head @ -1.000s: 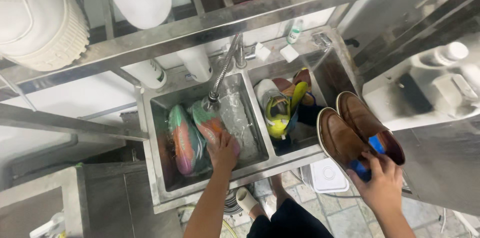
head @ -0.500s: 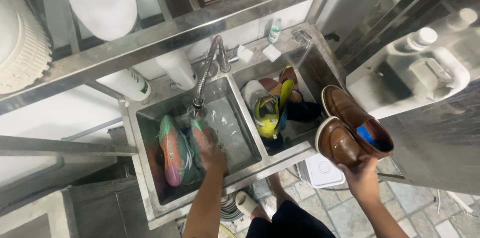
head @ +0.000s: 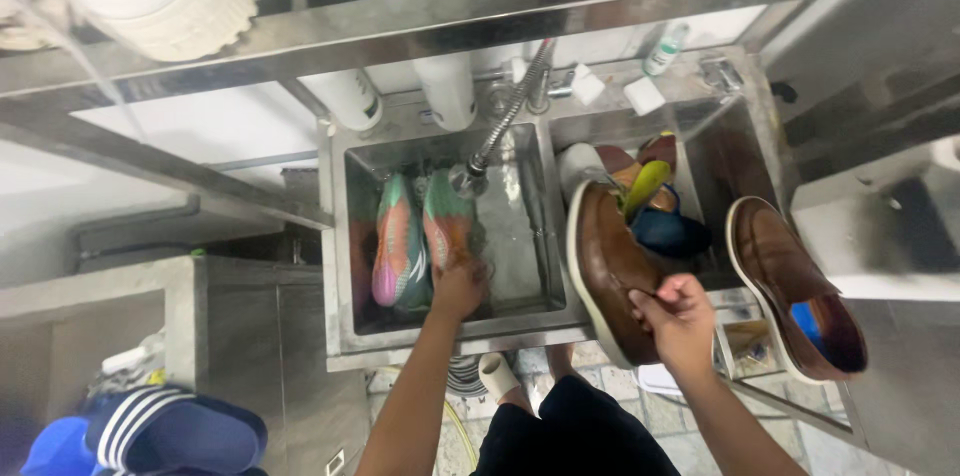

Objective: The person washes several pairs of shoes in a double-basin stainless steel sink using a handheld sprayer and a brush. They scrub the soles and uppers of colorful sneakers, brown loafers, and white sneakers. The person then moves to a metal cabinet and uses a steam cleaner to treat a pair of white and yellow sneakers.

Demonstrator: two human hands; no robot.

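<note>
Left hand [head: 458, 286] down in left sink basin [head: 520, 311], fingers closed on heel of colourful sneaker [head: 447, 226]; its mate [head: 395, 248] just beside. Right hand [head: 680, 321] gripping brown leather shoe [head: 612, 271] over basin divider. Second brown shoe [head: 795, 291] at right counter edge.

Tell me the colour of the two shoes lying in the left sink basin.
The sneakers are multicoloured: green, orange and pink, seen in the head view.

your left hand [head: 458, 288] touched multicoloured green, pink and orange sneakers [head: 420, 236]; your right hand [head: 680, 321] held brown shoes [head: 612, 271] with white soles.
</note>
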